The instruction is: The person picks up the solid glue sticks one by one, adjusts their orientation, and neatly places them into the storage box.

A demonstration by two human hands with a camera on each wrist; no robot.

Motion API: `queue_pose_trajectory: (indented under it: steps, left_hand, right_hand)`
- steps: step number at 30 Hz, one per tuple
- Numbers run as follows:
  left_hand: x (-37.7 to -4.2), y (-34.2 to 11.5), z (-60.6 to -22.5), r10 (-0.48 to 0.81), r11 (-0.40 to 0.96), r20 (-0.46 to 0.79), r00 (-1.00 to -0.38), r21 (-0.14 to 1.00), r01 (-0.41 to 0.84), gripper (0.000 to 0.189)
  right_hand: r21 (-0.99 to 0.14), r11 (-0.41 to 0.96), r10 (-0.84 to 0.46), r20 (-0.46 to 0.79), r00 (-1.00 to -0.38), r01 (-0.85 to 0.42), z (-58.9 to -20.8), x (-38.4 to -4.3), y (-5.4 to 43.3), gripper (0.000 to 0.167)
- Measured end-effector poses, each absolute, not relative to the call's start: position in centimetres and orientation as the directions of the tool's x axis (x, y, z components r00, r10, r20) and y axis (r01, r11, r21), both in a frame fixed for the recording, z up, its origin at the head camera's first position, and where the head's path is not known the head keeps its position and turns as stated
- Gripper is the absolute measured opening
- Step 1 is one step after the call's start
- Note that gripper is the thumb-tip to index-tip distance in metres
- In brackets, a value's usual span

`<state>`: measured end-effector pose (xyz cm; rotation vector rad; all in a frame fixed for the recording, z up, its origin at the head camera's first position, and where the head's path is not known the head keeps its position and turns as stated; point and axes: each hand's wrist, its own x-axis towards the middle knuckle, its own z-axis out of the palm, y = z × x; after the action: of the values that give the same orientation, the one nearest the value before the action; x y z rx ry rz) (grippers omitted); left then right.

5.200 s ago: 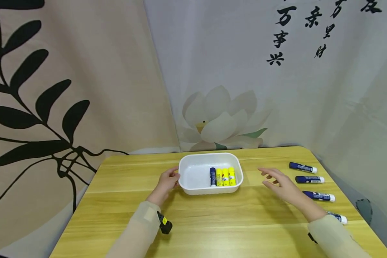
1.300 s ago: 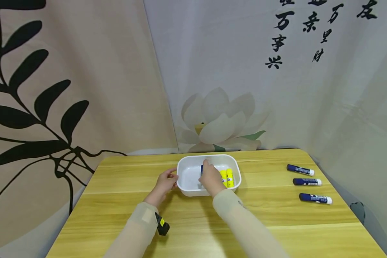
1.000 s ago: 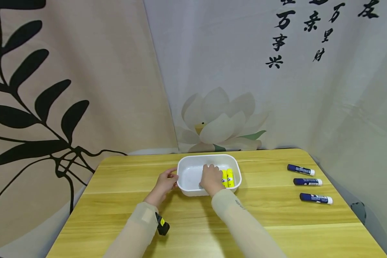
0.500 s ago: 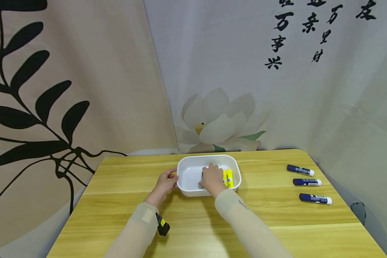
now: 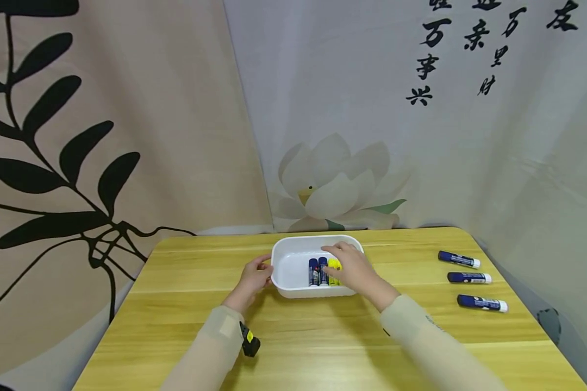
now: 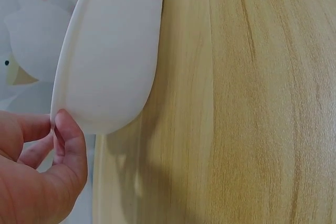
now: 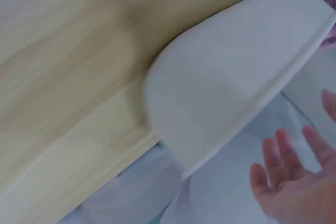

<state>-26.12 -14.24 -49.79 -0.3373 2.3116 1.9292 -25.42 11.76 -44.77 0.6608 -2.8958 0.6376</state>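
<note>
My left hand (image 5: pixel 255 276) pinches the left rim of a white tray (image 5: pixel 291 260) between thumb and fingers; the left wrist view shows this grip (image 6: pixel 47 166) closely. Inside the tray, two dark blue tubes with printed labels lie side by side, the left one (image 5: pixel 313 272) next to the other (image 5: pixel 323 271). Yellow tubes (image 5: pixel 333 271) lie to their right, partly covered by my right hand (image 5: pixel 357 269). That hand hovers over the tray's right part with fingers spread and nothing held. In the right wrist view its fingers (image 7: pixel 283 156) are apart beyond the tray wall (image 7: pixel 226 77).
Three blue tubes with white ends lie in a column on the right of the wooden table (image 5: pixel 293 347): a far one (image 5: pixel 459 259), a middle one (image 5: pixel 469 277) and a near one (image 5: pixel 482 303). A printed curtain (image 5: pixel 176 136) hangs behind the table.
A fourth blue tube has gone from the table's right side into the tray, left of the other blue one. My right hand has let go of it and moved right. My left hand stays put.
</note>
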Motion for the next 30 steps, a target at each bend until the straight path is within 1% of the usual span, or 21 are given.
queue_pose_trajectory:
  steps: [6,9,13,17,20,26,28,30]
  left_hand:
    - [-26.3,-14.2,-49.9,-0.106,0.181,-0.21,-0.972,0.957,-0.226,0.04]
    - [-26.2,-14.1,-49.9,-0.102,0.185,-0.206,-0.973,0.957,-0.222,0.04]
    - [-26.2,-14.1,-49.9,-0.107,0.194,-0.215,-0.971,0.953,-0.233,0.04]
    - [-26.2,-14.1,-49.9,-0.117,0.192,-0.226,-0.967,0.95,-0.245,0.04]
    - [-26.2,-14.1,-50.0,-0.112,0.193,-0.218,-0.969,0.952,-0.237,0.04]
    - [-26.1,-14.1,-49.9,-0.111,0.191,-0.228,-0.967,0.95,-0.246,0.04]
    - [-26.1,-14.1,-49.9,-0.11,0.192,-0.231,-0.967,0.949,-0.249,0.04]
    - [-26.1,-14.1,-49.9,-0.109,0.189,-0.234,-0.966,0.949,-0.251,0.04]
  right_hand:
    - [-0.434,0.747,-0.45,0.228,-0.864,-0.503,-45.3,-23.7,17.0,0.057]
    - [-0.43,0.738,-0.463,0.238,-0.854,-0.52,-45.8,-22.8,19.8,0.059]
    - [-0.389,0.765,-0.455,0.237,-0.858,-0.513,-46.2,-21.6,23.6,0.058]
    - [-0.36,0.783,-0.427,0.281,-0.86,-0.507,-46.2,-20.6,27.5,0.06]
    - [-0.332,0.791,-0.416,0.324,-0.85,-0.514,-46.4,-19.9,30.4,0.063]
    - [-0.223,0.808,-0.441,0.385,-0.811,-0.545,-47.3,-19.0,35.7,0.072]
    - [-0.191,0.812,-0.452,0.391,-0.802,-0.551,-47.8,-18.9,37.2,0.073]
    - [-0.177,0.82,-0.455,0.375,-0.808,-0.545,-48.2,-18.8,38.6,0.072]
